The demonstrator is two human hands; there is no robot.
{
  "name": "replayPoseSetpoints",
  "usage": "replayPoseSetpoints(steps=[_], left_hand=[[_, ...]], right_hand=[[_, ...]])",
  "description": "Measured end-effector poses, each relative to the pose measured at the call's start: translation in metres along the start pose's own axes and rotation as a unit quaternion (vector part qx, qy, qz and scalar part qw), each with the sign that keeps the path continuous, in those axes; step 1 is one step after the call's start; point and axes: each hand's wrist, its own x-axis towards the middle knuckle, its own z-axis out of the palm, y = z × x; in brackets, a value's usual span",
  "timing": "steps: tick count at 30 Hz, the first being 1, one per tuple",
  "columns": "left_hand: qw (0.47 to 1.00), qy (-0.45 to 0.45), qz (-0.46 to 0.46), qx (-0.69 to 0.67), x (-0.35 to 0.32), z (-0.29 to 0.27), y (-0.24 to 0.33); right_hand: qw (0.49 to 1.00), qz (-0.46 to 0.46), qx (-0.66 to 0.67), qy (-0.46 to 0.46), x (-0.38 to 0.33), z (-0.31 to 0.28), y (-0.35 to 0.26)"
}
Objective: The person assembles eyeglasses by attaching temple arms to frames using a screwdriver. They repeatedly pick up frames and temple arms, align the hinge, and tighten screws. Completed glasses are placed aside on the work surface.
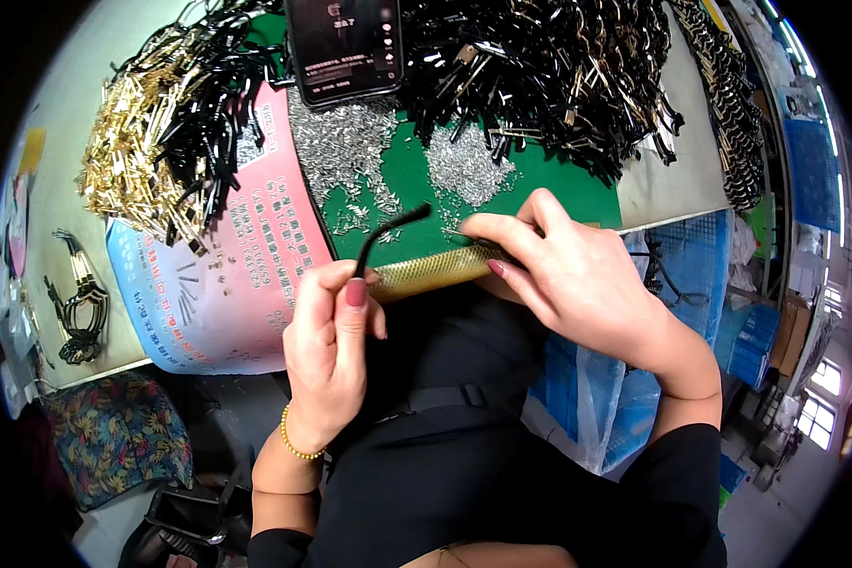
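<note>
My left hand (329,327), at the table's front edge, pinches a black eyeglass temple (388,232) between thumb and fingers. Its curved dark tip points up and to the right. To the right, my right hand (568,270) is closed in a pinch above the mat's front edge. A thin sliver shows at its fingertips, but what it holds is mostly hidden. Between both hands a yellow mesh-patterned strip (435,272) runs along the edge. Just beyond lie two heaps of small silver metal pieces, a larger heap (343,151) and a smaller heap (469,166).
A phone (346,52) with a lit screen stands behind the larger heap. Black temples (540,76) pile up at the back right, gold-and-black ones (147,133) at the left. A printed pink-and-blue sheet (208,303) and green mat (563,185) cover the table. A small bundle (80,312) lies far left.
</note>
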Motion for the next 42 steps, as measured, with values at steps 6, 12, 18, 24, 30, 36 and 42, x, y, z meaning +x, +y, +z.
replayPoseSetpoints(steps=[6, 12, 18, 24, 30, 36, 42], left_hand=[[0.999, -0.027, -0.009, 0.016, 0.007, 0.003, 0.012], [0.992, -0.029, -0.088, -0.087, 0.018, 0.008, 0.021], [0.999, 0.004, -0.034, -0.036, 0.004, -0.001, 0.009], [0.997, -0.002, -0.083, 0.002, 0.009, -0.006, 0.015], [0.997, -0.003, -0.078, -0.003, 0.009, -0.005, 0.011], [0.996, -0.004, -0.088, -0.016, 0.014, -0.004, 0.014], [0.996, 0.001, -0.083, -0.019, 0.013, -0.003, 0.01]], right_hand=[[1.0, 0.016, 0.0, -0.005, -0.001, 0.012, 0.006], [1.0, 0.004, 0.003, 0.002, 0.003, 0.014, 0.007], [1.0, -0.017, -0.014, 0.002, 0.006, 0.013, 0.007], [0.999, -0.024, -0.022, -0.008, 0.009, 0.012, 0.008], [0.999, -0.017, -0.033, -0.029, 0.012, 0.01, 0.006], [0.999, -0.026, -0.018, -0.042, 0.015, 0.008, 0.008], [0.999, -0.03, -0.01, -0.028, 0.014, 0.012, 0.007]])
